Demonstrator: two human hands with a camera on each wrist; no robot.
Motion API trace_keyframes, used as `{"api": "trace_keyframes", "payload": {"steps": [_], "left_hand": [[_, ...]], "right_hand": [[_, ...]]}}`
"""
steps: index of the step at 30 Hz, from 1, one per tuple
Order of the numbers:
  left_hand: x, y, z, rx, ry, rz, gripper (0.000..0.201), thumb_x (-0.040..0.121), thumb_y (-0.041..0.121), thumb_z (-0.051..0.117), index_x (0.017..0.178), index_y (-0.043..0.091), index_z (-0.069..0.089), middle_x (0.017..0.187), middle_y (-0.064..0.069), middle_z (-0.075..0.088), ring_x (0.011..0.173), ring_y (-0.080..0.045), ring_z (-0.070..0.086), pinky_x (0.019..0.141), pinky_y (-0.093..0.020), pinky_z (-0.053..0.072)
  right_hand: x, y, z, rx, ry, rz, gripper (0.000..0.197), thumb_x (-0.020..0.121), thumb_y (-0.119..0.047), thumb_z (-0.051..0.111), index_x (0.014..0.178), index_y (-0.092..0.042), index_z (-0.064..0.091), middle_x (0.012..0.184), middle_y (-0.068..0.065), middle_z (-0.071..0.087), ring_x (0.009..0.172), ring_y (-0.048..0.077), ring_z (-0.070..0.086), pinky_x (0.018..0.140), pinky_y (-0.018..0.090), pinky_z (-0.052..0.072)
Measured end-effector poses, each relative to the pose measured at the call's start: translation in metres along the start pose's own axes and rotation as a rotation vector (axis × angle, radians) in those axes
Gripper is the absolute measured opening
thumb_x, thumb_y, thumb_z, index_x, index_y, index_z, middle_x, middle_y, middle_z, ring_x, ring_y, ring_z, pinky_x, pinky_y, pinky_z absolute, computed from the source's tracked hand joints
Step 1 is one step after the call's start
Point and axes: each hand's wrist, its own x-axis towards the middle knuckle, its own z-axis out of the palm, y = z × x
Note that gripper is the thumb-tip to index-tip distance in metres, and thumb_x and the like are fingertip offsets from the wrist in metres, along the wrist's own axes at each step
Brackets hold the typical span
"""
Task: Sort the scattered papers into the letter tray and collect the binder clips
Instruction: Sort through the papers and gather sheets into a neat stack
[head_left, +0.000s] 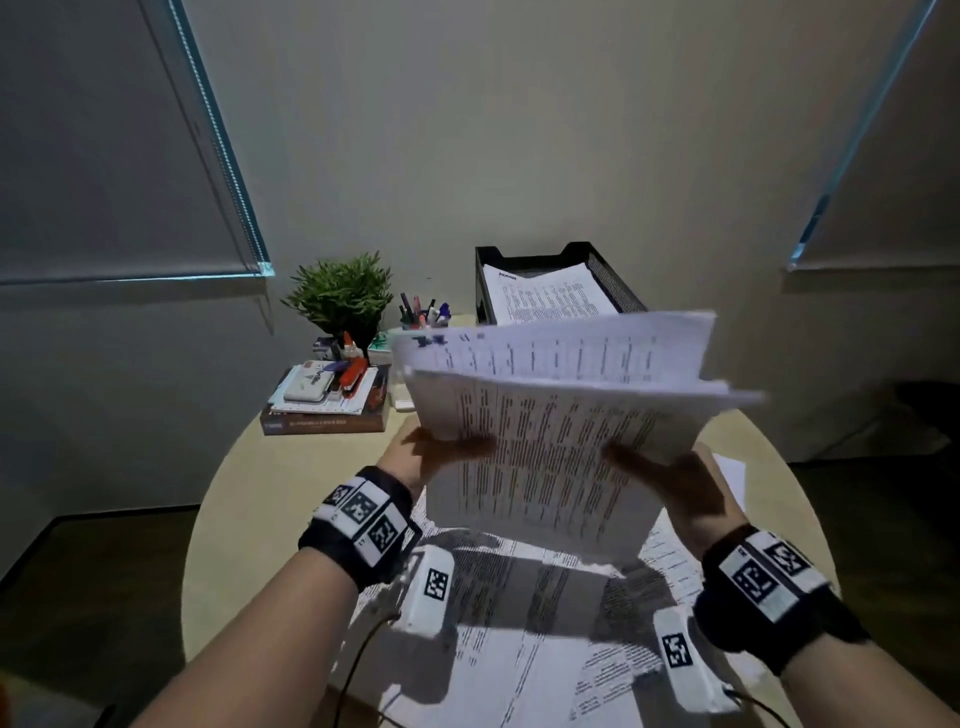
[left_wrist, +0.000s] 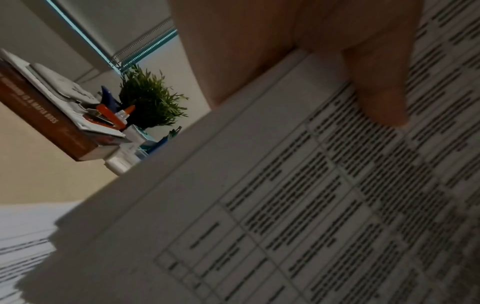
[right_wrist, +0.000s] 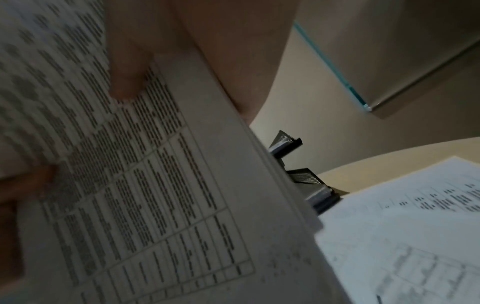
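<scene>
Dim room, cool glow along blind edges, motion-blurred print, wide-angle bending at the borders.

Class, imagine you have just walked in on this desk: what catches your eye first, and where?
A thick sheaf of printed papers held up in mid-air, the left hand and right hand gripping its near edge. Beyond it sits the black letter tray, already holding pages; more loose sheets cover the round table below.

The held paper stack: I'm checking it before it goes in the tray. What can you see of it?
The paper stack is several white sheets printed with black tables, loosely aligned, top sheets splaying at the far edge. It is held up, tilted, above the table and in front of the tray. The left hand and right hand grip its near corners, thumbs on the printed face. No clip shows on it.
</scene>
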Motion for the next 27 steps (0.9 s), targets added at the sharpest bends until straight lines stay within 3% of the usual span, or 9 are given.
{"api": "trace_keyframes", "payload": {"steps": [3,5,7,9,14,17,20,24,27], "left_hand": [[-0.002,-0.007,0.004,0.054,0.012,0.009,0.04,0.061,-0.001,0.08,0.092,0.02,0.068,0.086,0.006,0.075,0.087,-0.013,0.069,0.094,-0.047,0.05],[-0.005,-0.017,0.008,0.013,0.083,-0.025,0.034,0.07,-0.011,0.072,0.086,0.018,0.068,0.082,0.007,0.074,0.079,-0.008,0.069,0.098,-0.048,0.047],[-0.007,-0.02,0.012,-0.056,0.128,-0.02,0.033,0.068,-0.009,0.075,0.084,0.019,0.068,0.087,0.005,0.074,0.075,-0.003,0.068,0.097,-0.043,0.047],[-0.006,-0.018,0.016,-0.06,0.123,0.019,0.03,0.059,0.006,0.082,0.081,0.022,0.071,0.084,0.004,0.075,0.082,-0.01,0.069,0.094,-0.044,0.05],[0.001,-0.007,0.02,-0.09,0.087,0.104,0.026,0.049,0.036,0.079,0.074,0.033,0.075,0.084,0.003,0.075,0.087,-0.019,0.069,0.082,-0.04,0.056],[0.002,-0.011,0.021,-0.052,0.102,0.086,0.025,0.058,0.025,0.084,0.08,0.025,0.072,0.084,0.001,0.074,0.087,-0.021,0.069,0.081,-0.039,0.056],[0.006,-0.018,0.026,-0.013,0.133,0.032,0.021,0.073,0.005,0.074,0.087,0.02,0.068,0.08,0.006,0.075,0.083,-0.014,0.069,0.08,-0.034,0.053],[0.012,-0.015,0.028,-0.021,0.202,0.062,0.025,0.072,-0.004,0.073,0.083,0.017,0.068,0.082,0.002,0.073,0.084,-0.017,0.068,0.082,-0.035,0.053],[0.013,-0.019,0.025,-0.035,0.211,0.056,0.026,0.07,-0.005,0.075,0.082,0.017,0.068,0.079,0.003,0.074,0.087,-0.021,0.068,0.085,-0.037,0.053]], "right_hand": [[0.0,0.009,0.005,-0.059,0.005,0.031,0.056,0.038,-0.053,0.09,0.081,-0.021,0.072,0.082,-0.006,0.076,0.079,0.008,0.071,0.085,0.037,0.051],[0.001,0.018,0.007,-0.004,0.03,0.063,0.056,0.038,-0.045,0.09,0.084,-0.02,0.071,0.084,-0.004,0.076,0.081,0.012,0.072,0.085,0.039,0.052],[0.002,0.02,0.01,0.006,0.081,0.063,0.048,0.047,-0.033,0.087,0.088,-0.014,0.071,0.086,0.0,0.076,0.086,0.02,0.071,0.084,0.041,0.054],[0.004,0.015,0.014,-0.033,0.106,0.033,0.041,0.058,-0.028,0.083,0.093,-0.012,0.07,0.089,0.002,0.075,0.091,0.024,0.07,0.085,0.042,0.054],[0.007,-0.001,0.015,-0.046,0.093,-0.081,0.031,0.063,-0.029,0.082,0.09,-0.02,0.07,0.086,-0.004,0.075,0.082,0.014,0.071,0.072,0.031,0.055],[0.011,0.003,0.01,-0.039,0.087,-0.085,0.03,0.064,-0.021,0.084,0.09,-0.022,0.069,0.084,-0.004,0.075,0.08,0.011,0.071,0.069,0.028,0.055],[0.014,0.013,0.011,-0.07,0.09,-0.015,0.039,0.054,-0.031,0.087,0.088,-0.022,0.07,0.085,-0.005,0.076,0.082,0.013,0.071,0.076,0.035,0.056],[0.017,0.013,0.009,-0.038,0.191,-0.028,0.016,0.072,-0.009,0.079,0.079,-0.02,0.068,0.07,-0.01,0.074,0.072,0.009,0.07,0.071,0.032,0.054],[0.017,0.018,0.006,-0.043,0.203,-0.017,0.016,0.072,-0.009,0.078,0.08,-0.018,0.068,0.074,-0.005,0.074,0.073,0.01,0.069,0.072,0.032,0.055]]}}
